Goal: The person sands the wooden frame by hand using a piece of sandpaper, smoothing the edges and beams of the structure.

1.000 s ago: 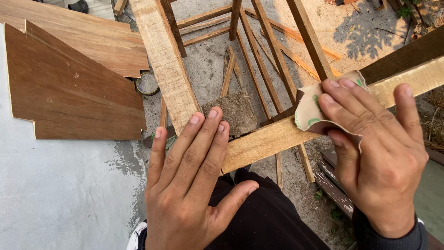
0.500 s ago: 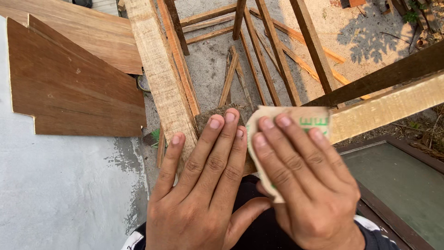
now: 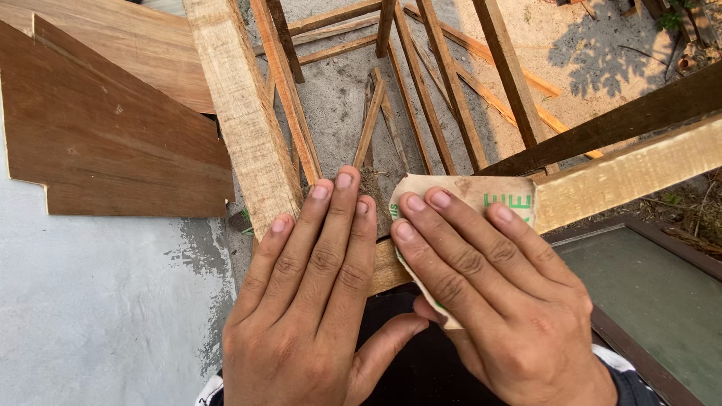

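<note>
While the flat left hand (image 3: 316, 301) steadies the pale rough wooden rail (image 3: 624, 177), the right hand (image 3: 496, 293) presses a thin, floppy tan sandpaper sheet (image 3: 470, 192) under spread fingers, unclenched; it looks best handled flat.

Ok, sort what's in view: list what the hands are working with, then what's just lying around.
In use:
left hand, flat on the wooden beam
right hand, pressing sandpaper onto that beam

Lying about:
brown plywood boards
thick rough plank
thin wooden slats on the ground
green framed panel

Bare hands; dark sleeve (image 3: 628, 380) with white edging, black trousers (image 3: 410, 372).
</note>
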